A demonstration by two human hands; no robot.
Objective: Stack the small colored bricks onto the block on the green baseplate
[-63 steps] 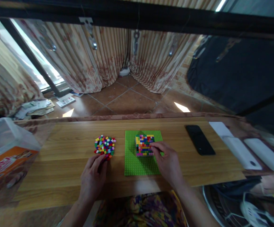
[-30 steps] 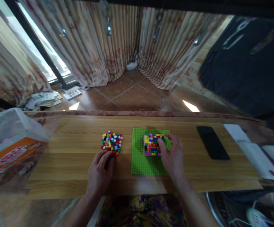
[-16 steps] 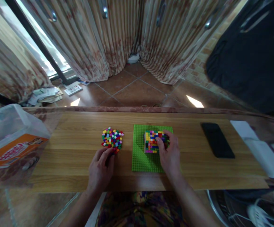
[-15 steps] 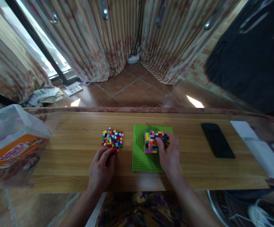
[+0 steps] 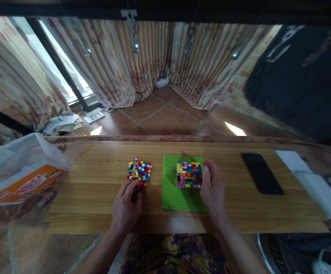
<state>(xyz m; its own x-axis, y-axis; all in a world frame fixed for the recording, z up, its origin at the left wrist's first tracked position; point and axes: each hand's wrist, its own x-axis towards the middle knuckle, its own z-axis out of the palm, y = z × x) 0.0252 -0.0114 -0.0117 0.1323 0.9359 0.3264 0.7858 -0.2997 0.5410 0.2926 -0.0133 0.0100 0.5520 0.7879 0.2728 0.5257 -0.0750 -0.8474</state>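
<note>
A block built of many-coloured toy bricks [image 5: 188, 175] stands on a green studded baseplate [image 5: 171, 201]. Along its right side is my right hand [image 5: 213, 186], thumb and forefinger curled close together at the edge; whether a small piece sits between them is hidden. To the left, loose small bricks [image 5: 139, 169] lie in a heap on the wooden table. My left hand [image 5: 127, 205] rests at the heap's near edge with bent fingers closed over the nearest bricks, and the fingertips are partly hidden.
On the right of the table [image 5: 96, 205] lie a black phone [image 5: 262, 174] and a white object [image 5: 311, 186]. A clear plastic tub [image 5: 39, 163] with an orange label stands at the left. Metal clips [image 5: 135, 42] hang overhead.
My right hand has drawn back rightward from the top of the brick block to its right edge. My left hand stays at the heap. The camera view has tilted up slightly.
</note>
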